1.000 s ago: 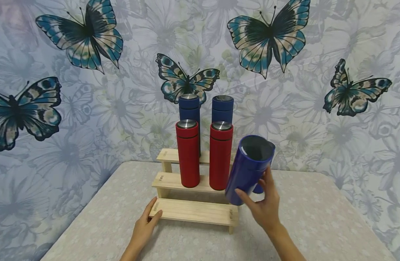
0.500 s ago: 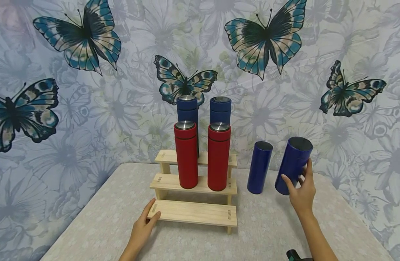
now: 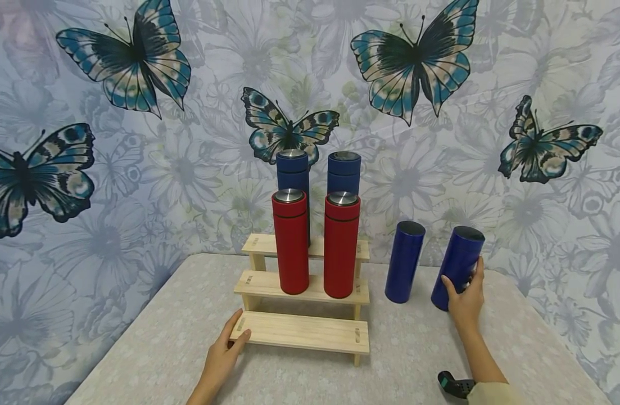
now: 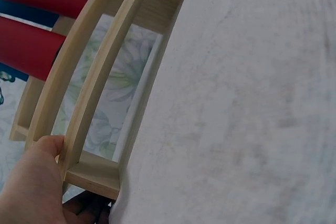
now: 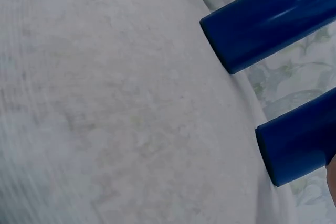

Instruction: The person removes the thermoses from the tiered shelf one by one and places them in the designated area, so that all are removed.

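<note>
My right hand (image 3: 465, 301) holds a glossy blue thermos bottle (image 3: 457, 261) with a dark top, thumb on its left side and fingers around the right. Its base meets the cloth-covered table in the right wrist view. Left of it stands a matching blue thermos bottle (image 3: 404, 264). My left hand (image 3: 221, 351) grips the left end of a three-step wooden rack (image 3: 310, 332), thumb over the lowest step. On the middle step stand two red thermos bottles (image 3: 290, 247) with steel lids. Behind them, two matte blue thermos bottles (image 3: 293, 169) stand on the top step, partly hidden.
A black device (image 3: 453, 385) lies on the table (image 3: 406, 349) beside the right forearm. Behind everything hangs a backdrop (image 3: 198, 180) printed with flowers and butterflies, close to the table's far edge.
My right hand has carried the blue thermos bottle from in front of the rack rightward and down to the table, uncovering the other blue one. The left hand has stayed at the rack.
</note>
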`<state>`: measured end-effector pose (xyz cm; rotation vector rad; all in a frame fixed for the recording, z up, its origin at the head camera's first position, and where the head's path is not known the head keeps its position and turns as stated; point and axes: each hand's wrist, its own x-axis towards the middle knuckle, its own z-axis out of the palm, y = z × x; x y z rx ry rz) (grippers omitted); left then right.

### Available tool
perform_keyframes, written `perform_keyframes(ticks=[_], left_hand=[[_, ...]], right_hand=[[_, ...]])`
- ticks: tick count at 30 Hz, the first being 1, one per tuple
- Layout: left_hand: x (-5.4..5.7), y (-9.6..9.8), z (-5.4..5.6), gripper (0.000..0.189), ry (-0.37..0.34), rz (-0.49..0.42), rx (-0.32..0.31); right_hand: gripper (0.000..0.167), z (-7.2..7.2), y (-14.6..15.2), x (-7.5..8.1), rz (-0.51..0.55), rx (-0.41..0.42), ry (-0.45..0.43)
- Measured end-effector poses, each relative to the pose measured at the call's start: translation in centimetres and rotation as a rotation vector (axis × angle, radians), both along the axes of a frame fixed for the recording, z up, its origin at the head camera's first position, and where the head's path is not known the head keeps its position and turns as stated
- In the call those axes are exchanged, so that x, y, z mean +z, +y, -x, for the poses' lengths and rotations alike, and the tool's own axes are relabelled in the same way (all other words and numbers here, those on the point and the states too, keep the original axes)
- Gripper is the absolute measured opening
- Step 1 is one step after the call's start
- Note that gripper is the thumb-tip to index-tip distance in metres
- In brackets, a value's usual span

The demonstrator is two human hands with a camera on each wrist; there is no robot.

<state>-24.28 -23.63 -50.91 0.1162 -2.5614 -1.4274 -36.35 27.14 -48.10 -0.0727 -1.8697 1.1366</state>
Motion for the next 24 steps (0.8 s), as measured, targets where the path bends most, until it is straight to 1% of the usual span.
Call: perform_keyframes(ticks=[3,6,9,12,16,20,22,24], left_hand=[[0.2,0.0,-0.2,0.064,0.004,-0.002,0.002],[0.4,0.1,-0.3,0.063,0.015,0.006,0.001],[0.5,0.1,-0.5,0.062,0.012,0.006,-0.001],[0.4,0.2,-0.4,0.063,0.005,0.007,-0.001],[0.4,0.1,-0.4,0.063,0.002,0.01,0.004],[0.4,0.1,-0.4,0.064,0.0,0.007,0.001],[0.4,0.1,-0.4,0.064,-0.002,0.007,0.001],[0.5,0.1,-0.5,0.064,-0.006,0.001,0.0]], right_hand=[[0.094,0.6,0.0,-0.3,-0.006,0.003,-0.005],[0.093,1.1,-0.1,-0.3,-0.013,0.007,-0.004],[0.094,1.2,-0.2,-0.4,-0.008,0.005,-0.012],[0.096,1.0,0.0,-0.5,-0.029,0.007,-0.035],[0.099,0.3,0.0,-0.6,-0.077,0.03,-0.118],[0.101,-1.1,-0.3,-1.0,-0.052,0.05,-0.225],[0.099,-1.7,-0.5,-1.1,-0.032,0.047,-0.239],[0.095,-2.3,-0.8,-0.7,-0.023,0.041,-0.224]])
